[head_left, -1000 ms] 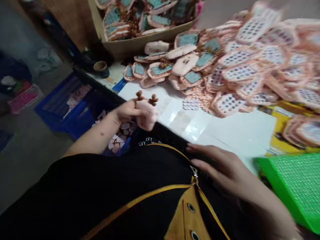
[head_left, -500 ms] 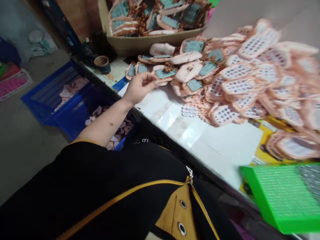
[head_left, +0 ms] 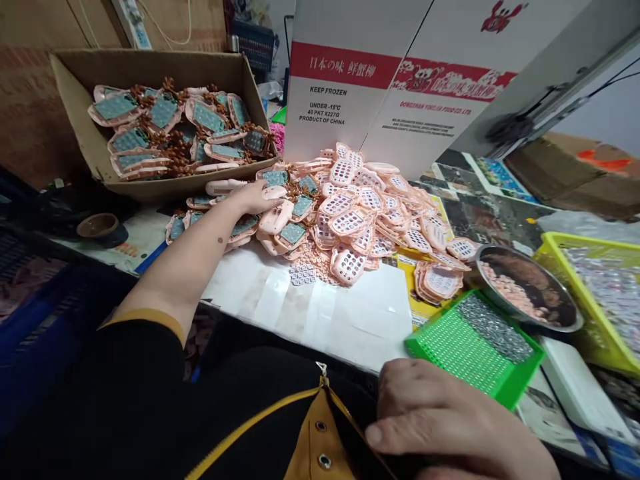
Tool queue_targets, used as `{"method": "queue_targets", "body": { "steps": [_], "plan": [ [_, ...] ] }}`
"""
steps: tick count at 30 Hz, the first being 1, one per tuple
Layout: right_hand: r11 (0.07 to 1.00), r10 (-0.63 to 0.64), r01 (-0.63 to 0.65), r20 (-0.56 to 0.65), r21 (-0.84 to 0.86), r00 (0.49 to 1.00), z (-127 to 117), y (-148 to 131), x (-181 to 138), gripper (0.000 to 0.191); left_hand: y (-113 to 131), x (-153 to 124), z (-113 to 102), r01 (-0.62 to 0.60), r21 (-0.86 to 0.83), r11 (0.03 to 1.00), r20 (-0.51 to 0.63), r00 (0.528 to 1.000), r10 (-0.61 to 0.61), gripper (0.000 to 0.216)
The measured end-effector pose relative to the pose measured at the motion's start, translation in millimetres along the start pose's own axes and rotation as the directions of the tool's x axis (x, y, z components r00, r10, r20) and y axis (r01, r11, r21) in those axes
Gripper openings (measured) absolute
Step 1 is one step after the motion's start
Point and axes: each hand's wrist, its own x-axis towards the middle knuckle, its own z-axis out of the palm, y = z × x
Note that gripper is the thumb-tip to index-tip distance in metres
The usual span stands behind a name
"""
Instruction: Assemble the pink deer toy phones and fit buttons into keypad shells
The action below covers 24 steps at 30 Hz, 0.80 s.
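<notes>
Seen from the head camera, a left hand (head_left: 254, 199) reaches to the far left of a white board (head_left: 325, 317), fingertips at a pink casing (head_left: 275, 193); whether they grip it cannot be told. A pale shell (head_left: 277, 219) lies just to their near right, long axis running near left to far right. The right hand (head_left: 425, 400), well apart and farther from both, curls its fingers beside a green basket (head_left: 453, 350), any contents hidden.

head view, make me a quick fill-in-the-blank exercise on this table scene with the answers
The white carton reads KEEP ____.
The tray nearest the right hand is coloured ____.
The hand at the pink casings is the person's ____ one.
The basket beside the metal bowl is coloured ____.
Missing words: FROZEN; green; left; yellow.
</notes>
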Motion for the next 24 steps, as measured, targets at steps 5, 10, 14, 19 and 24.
{"method": "queue_targets", "body": {
  "steps": [5,10,14,19,24],
  "plan": [
    [0.978,-0.061,0.091,-0.160,0.187,0.985,-13,17,43,0.042,0,18,3,0.033,-0.054,0.998,0.029,0.999,-0.032,0.101],
    [0.974,0.004,0.024,-0.125,0.223,0.992,-2,34,33,0.042,0,14,-1,-0.030,-0.380,0.924,-0.169,0.985,-0.038,0.091],
    [0.968,0.104,-0.075,-0.109,0.239,0.989,8,45,22,0.043,6,-8,-13,-0.139,-0.714,0.686,-0.197,0.980,-0.007,0.061],
    [0.913,0.243,-0.200,-0.080,0.354,0.967,24,53,16,0.047,22,-62,-7,-0.144,-0.913,0.381,-0.110,0.988,0.109,0.069],
    [0.860,0.330,-0.282,-0.041,0.425,0.943,32,58,19,0.051,45,-113,26,0.017,-0.981,0.194,0.040,0.992,0.116,0.078]
  ]
}}
